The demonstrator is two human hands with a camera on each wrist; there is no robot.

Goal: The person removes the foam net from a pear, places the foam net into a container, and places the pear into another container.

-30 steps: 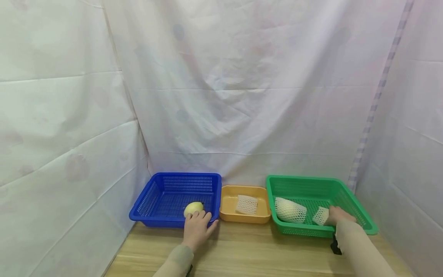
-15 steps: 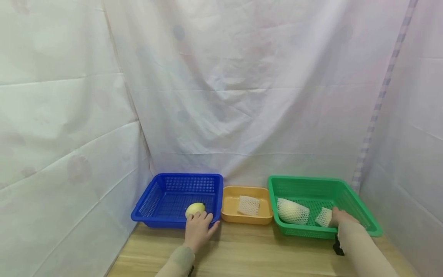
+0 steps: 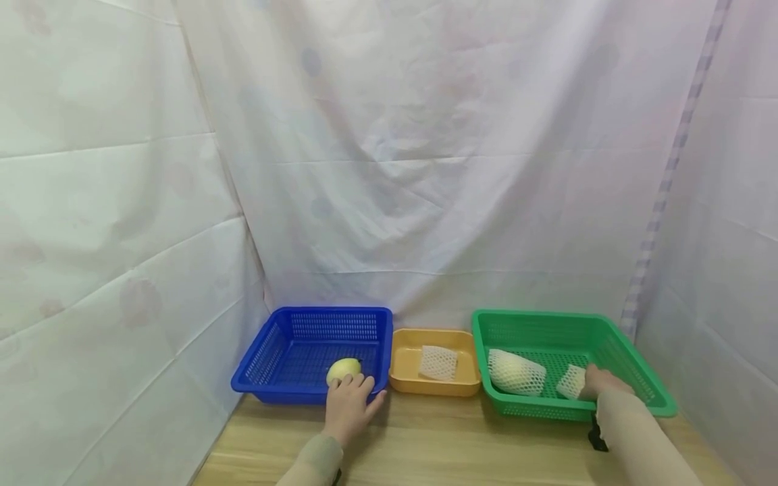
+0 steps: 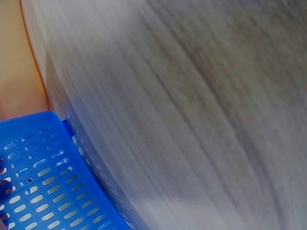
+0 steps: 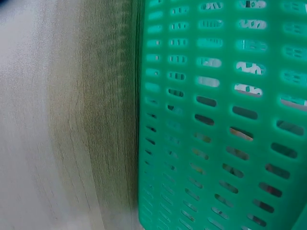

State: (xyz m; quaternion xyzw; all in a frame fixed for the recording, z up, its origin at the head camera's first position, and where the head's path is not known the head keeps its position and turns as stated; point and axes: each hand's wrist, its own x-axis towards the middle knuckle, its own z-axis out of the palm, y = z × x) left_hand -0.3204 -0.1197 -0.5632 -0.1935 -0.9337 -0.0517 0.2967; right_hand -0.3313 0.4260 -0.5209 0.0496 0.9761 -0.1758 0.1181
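Note:
A yellow-green fruit (image 3: 344, 370), pear-like with a dark stem, lies in the blue basket (image 3: 255, 388). My left hand (image 3: 349, 405) reaches over that basket's front rim, fingertips right at the fruit's near side and thumb spread to the right. My right hand (image 3: 602, 383) is inside the green basket (image 3: 632, 364), against a white foam net (image 3: 571, 382) whose left end shows beside it. Its fingers are mostly hidden, and I cannot tell whether they grip the net. Left of it lies a pale fruit in a foam net (image 3: 515, 372).
Between the two baskets stands a yellow tray (image 3: 404, 387) with a white foam net (image 3: 437, 363) lying in it. All three sit on a wood-grain table (image 3: 437, 439), in front of a white curtain (image 3: 389, 202). The wrist views show mainly basket walls and tabletop.
The whole scene shifts slightly right and down in the head view. Both hands keep their places at the fruit and the foam net.

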